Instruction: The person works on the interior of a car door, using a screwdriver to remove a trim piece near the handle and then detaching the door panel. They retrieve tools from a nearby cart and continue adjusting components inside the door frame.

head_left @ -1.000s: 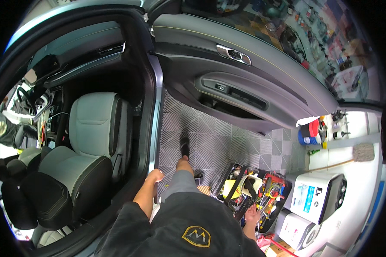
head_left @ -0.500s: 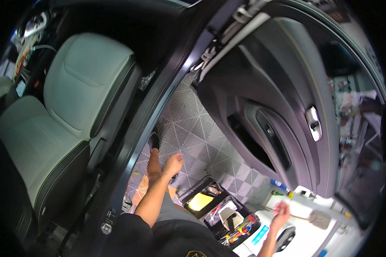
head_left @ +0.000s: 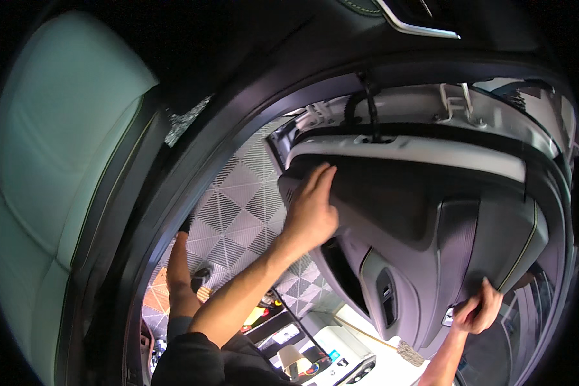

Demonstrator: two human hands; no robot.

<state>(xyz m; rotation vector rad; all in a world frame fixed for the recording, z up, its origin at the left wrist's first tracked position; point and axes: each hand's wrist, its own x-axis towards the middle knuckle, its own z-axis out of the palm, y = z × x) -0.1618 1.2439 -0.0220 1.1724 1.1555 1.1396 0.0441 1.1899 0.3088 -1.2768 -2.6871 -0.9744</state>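
A dark grey car door panel faces me on the open door at the right, with a black switch plate in its armrest. My left hand lies at the panel's upper left end, its fingers stretched out along the dark surface. My right hand is on the panel's upper edge, by the stitched seam and beside the chrome inner handle. Its fingers are bent against that edge, partly hidden from view.
A pale green seat is on the left, behind the dark door sill. Metal door hinges show at the top. Below are a patterned tile floor, a black tool box and a white cart.
Both my hands have come up from free air onto the door panel. The view has shifted closer to the door, bringing its hinge side into sight.
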